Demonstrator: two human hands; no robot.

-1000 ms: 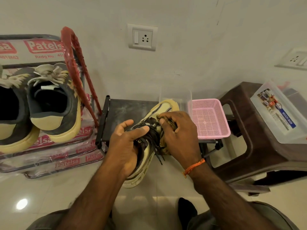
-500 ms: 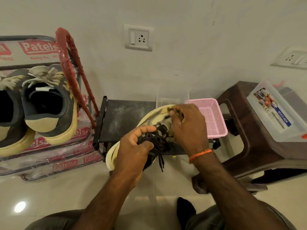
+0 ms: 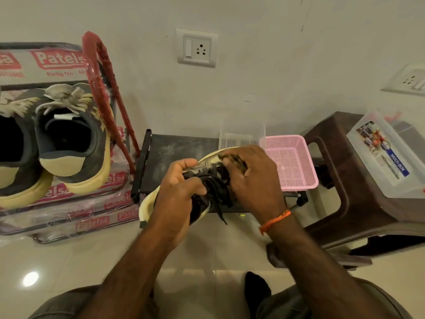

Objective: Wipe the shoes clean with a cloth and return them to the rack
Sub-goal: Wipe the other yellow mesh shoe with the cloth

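Observation:
A cream-soled shoe (image 3: 146, 206) with black laces (image 3: 218, 199) is held over the front of a small black table (image 3: 170, 153). Its toe points up-right and its heel down-left. My left hand (image 3: 178, 192) grips the shoe around the laced middle, thumb on top. My right hand (image 3: 254, 180) has its fingers curled over a dark brownish cloth (image 3: 236, 160) pressed onto the toe end; most of the cloth is hidden. On the left stands the shoe rack (image 3: 101, 72), with a red frame and plastic wrap, carrying two grey shoes, one nearer (image 3: 69, 143) and one at the frame edge (image 3: 11, 162).
A pink mesh basket (image 3: 291, 162) and a clear box (image 3: 241, 134) sit on the black table's right end. A brown plastic stool (image 3: 358, 203) at the right carries a clear lidded box (image 3: 386, 157). Behind is a wall with sockets (image 3: 197, 49); below is a glossy tiled floor.
The shoe has swung so its heel points left instead of toward me. My left hand shifted with it, and my right hand slid with the cloth toward the toe.

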